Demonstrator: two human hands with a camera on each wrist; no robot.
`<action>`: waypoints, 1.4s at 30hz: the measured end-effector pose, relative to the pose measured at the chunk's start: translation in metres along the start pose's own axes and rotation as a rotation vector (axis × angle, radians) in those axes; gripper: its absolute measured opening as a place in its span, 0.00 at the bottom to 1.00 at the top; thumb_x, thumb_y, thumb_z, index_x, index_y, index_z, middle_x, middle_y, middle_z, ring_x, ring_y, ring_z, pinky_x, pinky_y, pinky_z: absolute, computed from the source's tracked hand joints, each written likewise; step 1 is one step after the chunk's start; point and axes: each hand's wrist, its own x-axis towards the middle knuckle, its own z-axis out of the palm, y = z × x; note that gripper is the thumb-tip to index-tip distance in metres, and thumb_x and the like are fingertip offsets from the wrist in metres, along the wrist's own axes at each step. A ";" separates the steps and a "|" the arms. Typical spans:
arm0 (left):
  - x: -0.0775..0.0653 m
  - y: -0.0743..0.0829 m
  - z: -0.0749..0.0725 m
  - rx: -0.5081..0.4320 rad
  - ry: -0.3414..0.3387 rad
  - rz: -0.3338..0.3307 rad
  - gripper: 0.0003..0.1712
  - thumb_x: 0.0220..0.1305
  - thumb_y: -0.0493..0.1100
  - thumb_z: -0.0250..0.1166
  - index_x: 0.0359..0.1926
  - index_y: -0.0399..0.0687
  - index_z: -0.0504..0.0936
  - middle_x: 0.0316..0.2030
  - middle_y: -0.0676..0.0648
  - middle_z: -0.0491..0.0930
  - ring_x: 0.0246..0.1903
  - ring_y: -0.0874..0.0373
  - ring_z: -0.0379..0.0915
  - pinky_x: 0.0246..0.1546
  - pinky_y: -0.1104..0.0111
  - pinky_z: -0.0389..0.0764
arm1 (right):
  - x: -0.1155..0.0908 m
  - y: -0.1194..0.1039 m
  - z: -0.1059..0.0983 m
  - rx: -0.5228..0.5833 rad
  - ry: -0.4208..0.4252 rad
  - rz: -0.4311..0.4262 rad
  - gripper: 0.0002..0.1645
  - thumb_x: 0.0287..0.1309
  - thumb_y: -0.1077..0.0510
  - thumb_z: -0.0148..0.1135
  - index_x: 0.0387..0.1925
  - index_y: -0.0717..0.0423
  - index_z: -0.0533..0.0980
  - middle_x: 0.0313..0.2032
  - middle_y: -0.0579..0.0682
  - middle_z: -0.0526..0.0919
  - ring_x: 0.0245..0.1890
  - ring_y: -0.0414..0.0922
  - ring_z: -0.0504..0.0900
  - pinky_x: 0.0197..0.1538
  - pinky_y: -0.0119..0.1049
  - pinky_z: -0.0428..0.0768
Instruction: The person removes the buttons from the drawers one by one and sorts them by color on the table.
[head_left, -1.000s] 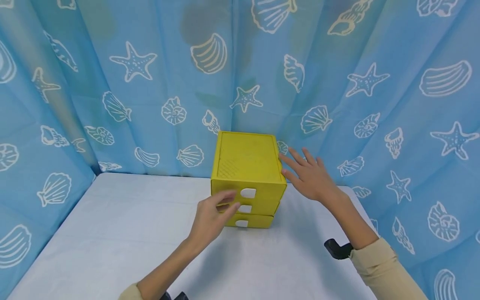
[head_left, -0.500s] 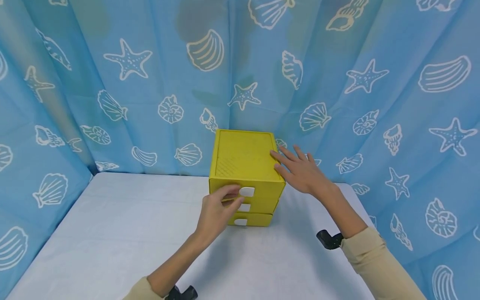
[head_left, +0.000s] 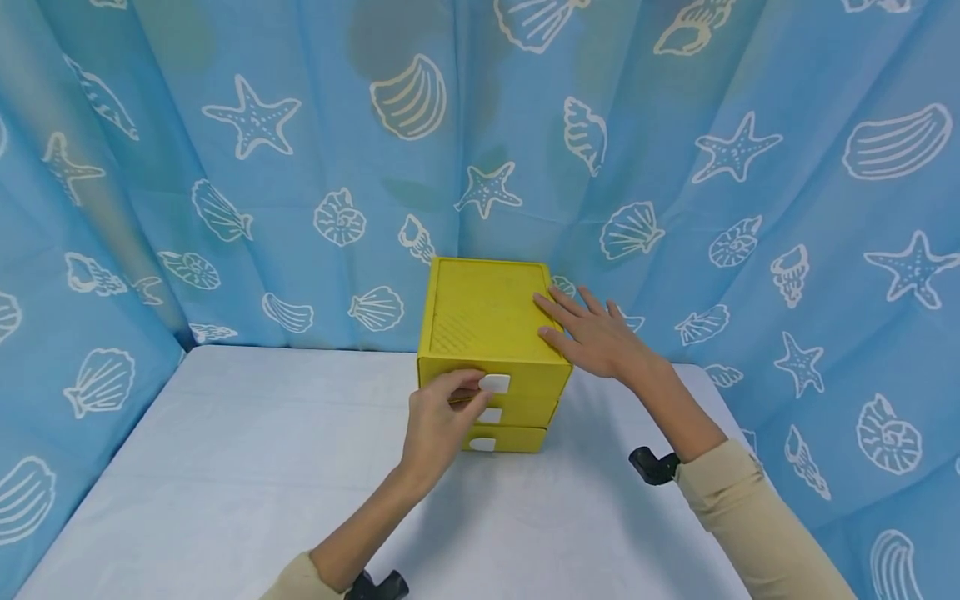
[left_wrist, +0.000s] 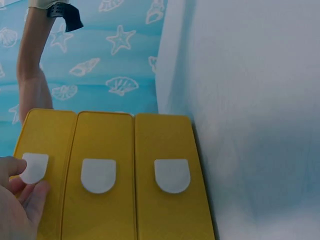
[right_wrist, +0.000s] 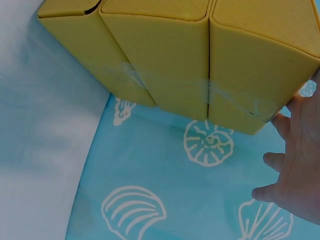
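Note:
A small yellow three-drawer unit stands on the table, its drawers closed, each front bearing a white tab handle. My left hand pinches the top drawer's handle at its left edge with thumb and fingers. The left wrist view shows those fingers at the same handle, with the middle handle and the bottom handle beside it. My right hand rests with spread fingers on the unit's top right edge. In the right wrist view some of that hand's fingers stick out beyond the yellow side wall.
A white-covered table lies under the unit. Blue curtain with white shell and starfish prints hangs close behind it and along both sides. Black wrist-worn devices sit at both sleeves, the right one plainly visible.
My left hand has moved right and up onto the top drawer's handle. My right hand has moved left, from beside the unit onto its top edge. The drawers look unchanged.

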 end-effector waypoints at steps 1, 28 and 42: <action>0.000 0.000 0.001 -0.002 0.008 0.005 0.10 0.54 0.38 0.68 0.39 0.42 0.82 0.32 0.50 0.80 0.32 0.65 0.78 0.33 0.76 0.79 | 0.001 0.000 -0.001 -0.006 -0.004 -0.002 0.39 0.63 0.29 0.28 0.71 0.37 0.43 0.71 0.47 0.40 0.68 0.59 0.33 0.61 0.67 0.35; -0.007 -0.005 0.010 0.098 0.112 0.101 0.07 0.53 0.42 0.69 0.32 0.44 0.81 0.28 0.53 0.77 0.30 0.65 0.76 0.32 0.80 0.78 | 0.002 -0.004 -0.003 -0.096 -0.023 0.012 0.40 0.62 0.28 0.26 0.71 0.36 0.42 0.71 0.47 0.40 0.68 0.57 0.33 0.60 0.66 0.30; -0.030 0.009 0.005 0.134 0.094 0.050 0.09 0.52 0.45 0.70 0.33 0.47 0.83 0.29 0.56 0.78 0.31 0.70 0.74 0.33 0.80 0.77 | 0.004 -0.005 -0.002 -0.116 0.000 0.037 0.40 0.61 0.28 0.26 0.71 0.36 0.43 0.71 0.45 0.41 0.69 0.56 0.36 0.61 0.66 0.33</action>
